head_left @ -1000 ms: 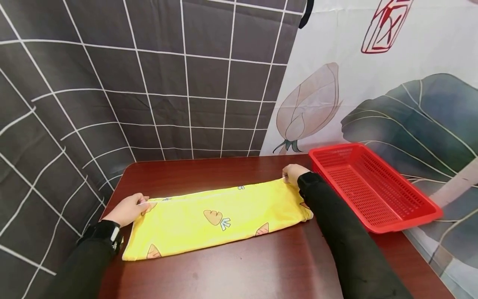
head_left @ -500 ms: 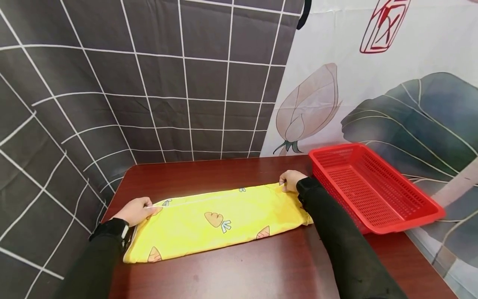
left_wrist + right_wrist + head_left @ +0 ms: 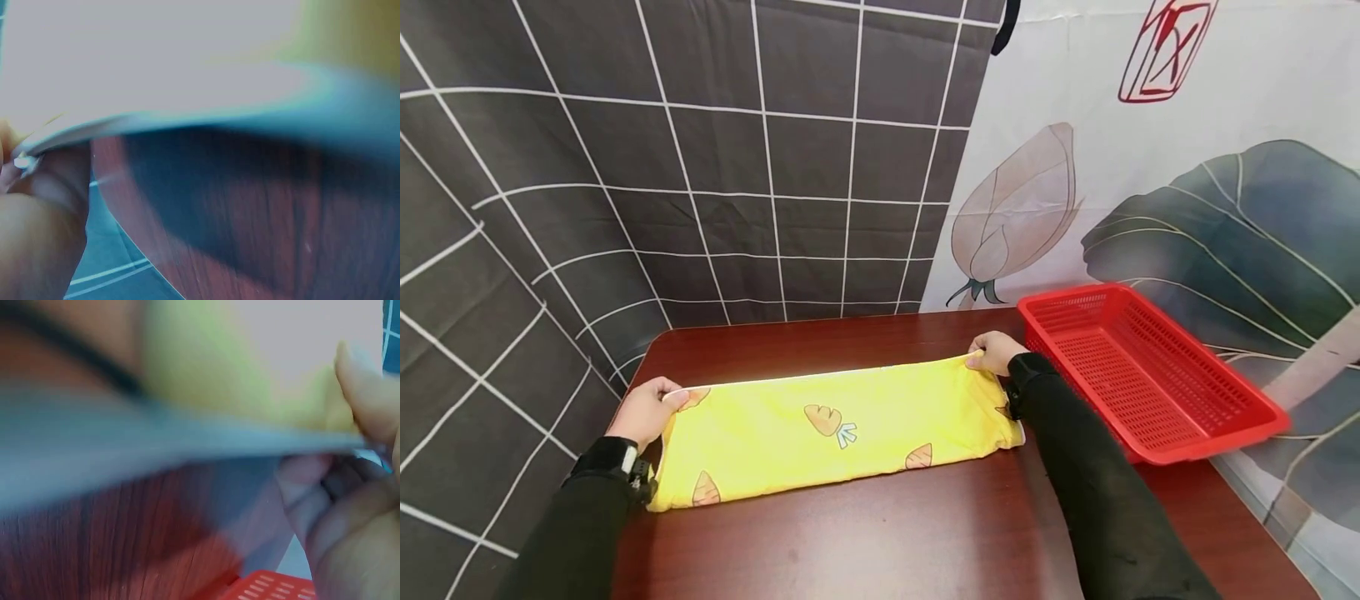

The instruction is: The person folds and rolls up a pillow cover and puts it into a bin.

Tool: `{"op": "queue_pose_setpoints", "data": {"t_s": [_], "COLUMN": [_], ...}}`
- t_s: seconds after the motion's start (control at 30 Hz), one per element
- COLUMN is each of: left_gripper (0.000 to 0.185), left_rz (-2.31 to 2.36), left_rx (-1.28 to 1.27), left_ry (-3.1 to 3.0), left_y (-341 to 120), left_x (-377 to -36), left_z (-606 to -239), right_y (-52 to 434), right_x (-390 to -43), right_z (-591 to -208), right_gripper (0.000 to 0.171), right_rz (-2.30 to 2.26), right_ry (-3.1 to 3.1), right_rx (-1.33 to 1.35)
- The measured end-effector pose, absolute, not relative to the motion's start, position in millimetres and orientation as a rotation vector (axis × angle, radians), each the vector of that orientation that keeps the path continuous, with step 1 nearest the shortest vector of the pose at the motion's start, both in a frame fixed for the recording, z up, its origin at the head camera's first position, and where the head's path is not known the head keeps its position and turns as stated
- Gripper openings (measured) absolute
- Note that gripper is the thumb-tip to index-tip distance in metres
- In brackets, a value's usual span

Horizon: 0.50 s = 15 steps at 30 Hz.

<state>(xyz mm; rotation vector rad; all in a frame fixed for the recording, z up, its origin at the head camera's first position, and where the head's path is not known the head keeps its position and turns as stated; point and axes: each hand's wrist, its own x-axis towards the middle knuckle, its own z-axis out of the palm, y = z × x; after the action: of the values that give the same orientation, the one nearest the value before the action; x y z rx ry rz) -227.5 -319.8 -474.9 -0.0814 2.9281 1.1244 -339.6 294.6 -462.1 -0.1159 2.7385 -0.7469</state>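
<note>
A yellow towel [image 3: 865, 425] printed with carrots lies in a long folded strip, slightly slanted, in the head view. Its far left corner is pinched by my left hand [image 3: 646, 412], its far right corner by my right hand [image 3: 995, 352]. The far edge is stretched between both hands. In the left wrist view the towel [image 3: 156, 75] stands off the tabletop, its edge between the thumb and fingers of my left hand [image 3: 44, 219]. The right wrist view has the towel [image 3: 250, 394] lifted likewise, my right hand [image 3: 353, 506] pinching its edge with the thumb on top.
A red plastic basket [image 3: 1247, 433] sits tilted at the right side of the brown table [image 3: 820, 550], close to my right forearm. Dark gridded fabric [image 3: 820, 158] hangs behind and left. White printed fabric [image 3: 1097, 75] hangs at the back right.
My left hand has moved left and away from me, and my right hand slightly away. The far edge is now taut, and small prints along it have gone from sight.
</note>
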Motion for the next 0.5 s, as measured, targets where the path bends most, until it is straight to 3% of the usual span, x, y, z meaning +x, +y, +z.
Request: {"op": "queue_pose_setpoints", "data": {"t_s": [0.3, 0.5], "left_gripper": [0.023, 0.024], "left_rz": [1.082, 1.096], "left_rx": [-0.207, -0.304], "left_ry": [3.202, 3.322], "left_y": [-302, -288], "left_x": [-244, -255], "left_z": [-461, -452], "right_y": [278, 269], "right_x": [-341, -341], "right_z": [-468, -471], "right_gripper": [0.015, 0.024], "right_rz": [-0.702, -0.461], "right_ry": [2.841, 3.017], "right_rx": [0.012, 0.071]}}
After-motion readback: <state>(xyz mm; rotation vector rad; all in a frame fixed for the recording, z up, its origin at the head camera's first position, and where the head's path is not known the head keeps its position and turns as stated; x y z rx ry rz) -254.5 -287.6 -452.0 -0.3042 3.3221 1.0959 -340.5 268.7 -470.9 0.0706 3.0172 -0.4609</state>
